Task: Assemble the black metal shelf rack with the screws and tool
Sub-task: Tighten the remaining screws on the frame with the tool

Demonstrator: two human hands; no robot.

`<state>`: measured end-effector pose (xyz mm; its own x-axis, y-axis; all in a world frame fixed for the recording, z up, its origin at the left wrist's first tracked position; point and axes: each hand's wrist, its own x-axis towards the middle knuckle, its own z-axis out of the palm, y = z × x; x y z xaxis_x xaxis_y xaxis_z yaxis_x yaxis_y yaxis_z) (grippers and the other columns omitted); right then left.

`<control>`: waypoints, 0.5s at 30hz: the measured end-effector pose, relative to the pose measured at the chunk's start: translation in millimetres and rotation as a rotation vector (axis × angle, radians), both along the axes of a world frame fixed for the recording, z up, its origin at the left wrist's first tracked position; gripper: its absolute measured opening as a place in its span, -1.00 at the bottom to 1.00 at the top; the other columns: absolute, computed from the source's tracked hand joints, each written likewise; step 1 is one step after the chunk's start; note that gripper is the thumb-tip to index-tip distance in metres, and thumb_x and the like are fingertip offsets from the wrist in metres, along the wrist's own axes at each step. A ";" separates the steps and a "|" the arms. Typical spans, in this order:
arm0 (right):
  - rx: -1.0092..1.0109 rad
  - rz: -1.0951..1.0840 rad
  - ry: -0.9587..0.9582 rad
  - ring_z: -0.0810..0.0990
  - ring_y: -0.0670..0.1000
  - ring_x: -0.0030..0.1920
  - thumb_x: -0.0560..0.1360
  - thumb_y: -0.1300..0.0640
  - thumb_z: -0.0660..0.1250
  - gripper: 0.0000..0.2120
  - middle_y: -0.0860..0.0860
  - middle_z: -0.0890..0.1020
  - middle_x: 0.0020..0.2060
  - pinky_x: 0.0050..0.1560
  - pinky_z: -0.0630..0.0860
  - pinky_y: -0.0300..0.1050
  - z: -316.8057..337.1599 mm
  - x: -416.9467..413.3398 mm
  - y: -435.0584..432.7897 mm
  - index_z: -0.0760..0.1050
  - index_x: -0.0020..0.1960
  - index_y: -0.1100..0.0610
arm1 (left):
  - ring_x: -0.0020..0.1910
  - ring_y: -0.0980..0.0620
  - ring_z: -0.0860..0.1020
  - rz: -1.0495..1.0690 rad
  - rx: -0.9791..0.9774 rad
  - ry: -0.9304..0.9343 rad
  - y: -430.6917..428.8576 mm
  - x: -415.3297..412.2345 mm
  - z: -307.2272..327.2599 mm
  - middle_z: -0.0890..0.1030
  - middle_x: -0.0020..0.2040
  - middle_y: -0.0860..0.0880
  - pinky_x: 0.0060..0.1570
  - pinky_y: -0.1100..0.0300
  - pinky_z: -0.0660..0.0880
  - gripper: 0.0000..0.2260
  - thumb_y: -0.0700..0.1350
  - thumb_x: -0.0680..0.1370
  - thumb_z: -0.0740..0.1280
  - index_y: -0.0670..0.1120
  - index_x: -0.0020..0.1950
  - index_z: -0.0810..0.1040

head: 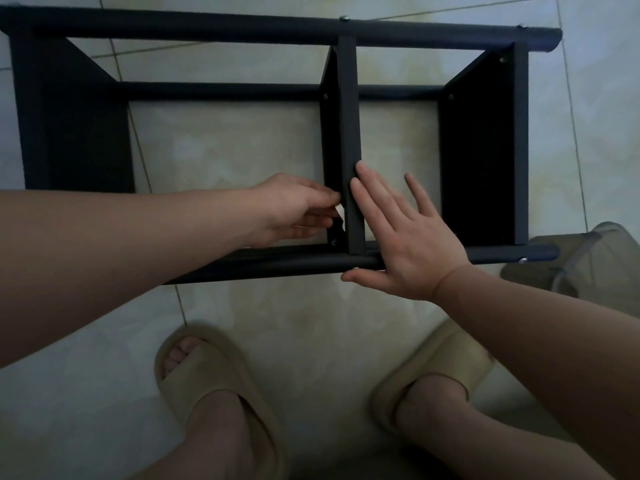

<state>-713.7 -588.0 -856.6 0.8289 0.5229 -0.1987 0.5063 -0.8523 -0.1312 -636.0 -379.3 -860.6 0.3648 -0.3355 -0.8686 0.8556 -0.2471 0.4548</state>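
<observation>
**Rack near completion.** The rack [263, 27] lies on its side on the tiled floor [225, 150], just beyond the person's slippers [207, 368]. We see three panels joined to the long tubes, with screw heads showing at several joints. One screw [334, 242] sits at the near end of the middle panel [349, 133]. We judge the frame largely built. What remains seems to be checking or tightening joints, and we can make out no tool.

The left hand [294, 209] reaches in from the left, its fingers curled and pinching a small white piece [341, 213] at the panel's left face. We cannot tell what the piece is. The right hand [405, 237] lies flat with its fingers straight and spread, fingertips on the panel's edge, palm over the near tube [277, 268]. The hands sit close together, one on either side of the panel.
</observation>
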 end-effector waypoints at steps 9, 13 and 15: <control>0.011 0.049 -0.019 0.03 0.12 0.64 0.55 -0.49 0.06 0.01 0.18 0.00 0.64 0.56 0.04 0.36 0.0 0.8 -1.5 0.00 0.64 0.27 | -0.15 0.11 0.64 -0.057 -0.014 0.005 5.8 -0.4 1.1 0.71 -0.10 0.05 -0.11 0.19 0.50 -0.91 -0.08 0.59 0.38 -0.01 0.07 0.62; 0.047 0.082 -0.032 0.02 0.12 0.64 0.57 -0.46 0.08 -0.03 0.17 0.03 0.64 0.57 0.05 0.35 -1.7 1.5 -3.2 0.04 0.64 0.27 | -0.20 0.15 0.64 -0.052 -0.039 0.016 8.5 -0.9 1.4 0.72 -0.10 0.04 -0.16 0.23 0.50 -0.91 -0.11 0.60 0.37 -0.04 0.09 0.61; 0.069 0.086 -0.021 0.02 0.13 0.64 0.57 -0.45 0.09 -0.04 0.17 0.03 0.64 0.57 0.07 0.34 -2.3 1.6 -3.5 0.04 0.64 0.28 | -0.21 0.16 0.64 -0.045 -0.044 0.019 9.1 -0.5 1.3 0.72 -0.10 0.04 -0.16 0.24 0.50 -0.91 -0.11 0.60 0.36 -0.04 0.09 0.61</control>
<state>-712.1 -591.5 -858.8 0.7838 0.6043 -0.1430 0.5805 -0.7948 -0.1769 -636.6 -370.2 -859.3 0.3317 -0.3893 -0.8593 0.8528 -0.2657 0.4496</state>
